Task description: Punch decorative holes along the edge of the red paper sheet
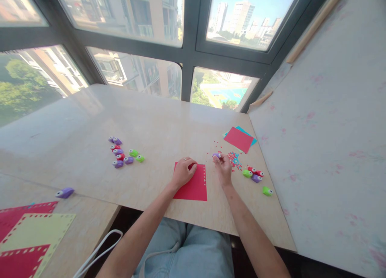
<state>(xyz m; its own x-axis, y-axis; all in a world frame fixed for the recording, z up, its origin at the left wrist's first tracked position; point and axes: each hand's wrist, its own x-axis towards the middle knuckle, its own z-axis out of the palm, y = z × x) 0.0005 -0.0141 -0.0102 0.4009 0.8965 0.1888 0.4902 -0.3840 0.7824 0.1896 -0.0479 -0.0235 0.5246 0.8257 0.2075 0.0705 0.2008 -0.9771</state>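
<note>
Paper sheets [45, 223], pale yellow and red with punched edges, lie at the far left, between eight and nine o'clock from the red sheet [193, 190] on the table [150, 121]. A lone purple punch [64, 193] sits just beyond them at nine. Farther right, toward ten, stands a loose cluster of purple, red and green punches [120, 157]. Next comes the left hand [183, 172], on the red sheet's upper left part, at eleven: palm down, fingers half curled and loose, nothing seen in its grasp. Small holes [204, 174] line the upper part of the sheet's right edge. The right hand [223, 170], off the sheet at two o'clock, is closed, thumb and fingers pinching a small purple punch [216, 155]. Beside it, also near two, lie red and blue paper bits [234, 160] and, beyond them, a stack of sheets [239, 140], red uppermost. At three, a group of red, green and purple punches [256, 178] sits with one green punch [267, 191] apart.
</note>
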